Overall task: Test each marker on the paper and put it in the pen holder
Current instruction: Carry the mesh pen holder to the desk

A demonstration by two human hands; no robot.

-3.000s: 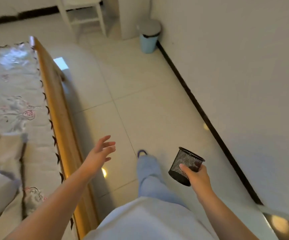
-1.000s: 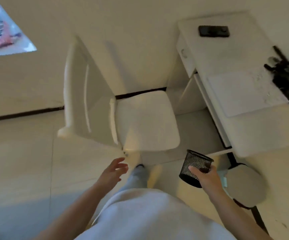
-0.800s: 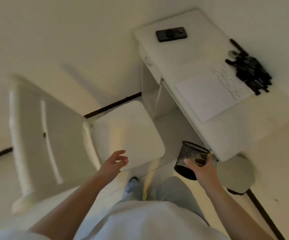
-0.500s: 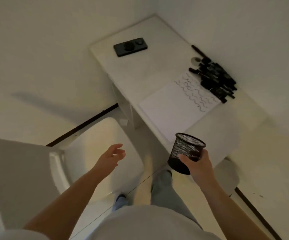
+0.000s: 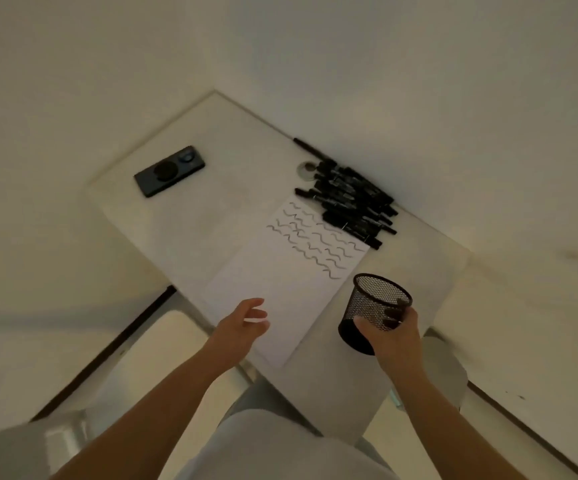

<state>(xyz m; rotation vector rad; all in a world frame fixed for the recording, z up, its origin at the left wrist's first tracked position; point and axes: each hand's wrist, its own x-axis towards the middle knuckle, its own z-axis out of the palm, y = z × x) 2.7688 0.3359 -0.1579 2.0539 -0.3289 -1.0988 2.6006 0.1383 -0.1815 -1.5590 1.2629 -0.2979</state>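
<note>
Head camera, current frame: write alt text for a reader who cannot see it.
A person's right hand holds an empty black mesh pen holder over a white desk, while the open left hand hovers above a sheet of paper marked with wavy test lines. A pile of black markers lies beyond the paper, and a dark phone sits farther left.

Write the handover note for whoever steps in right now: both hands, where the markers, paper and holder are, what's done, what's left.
Right hand grips the black mesh pen holder by its side, over the desk's near right part; whether it is set down is unclear. It looks empty.
Left hand is open, holding nothing, over the near edge of the paper.
Markers lie in a black pile at the paper's far right corner, by the wall.
The paper already carries rows of wavy test lines.
Left: set the holder down, test each marker, drop each in the holder.
A dark phone lies far left.
</note>
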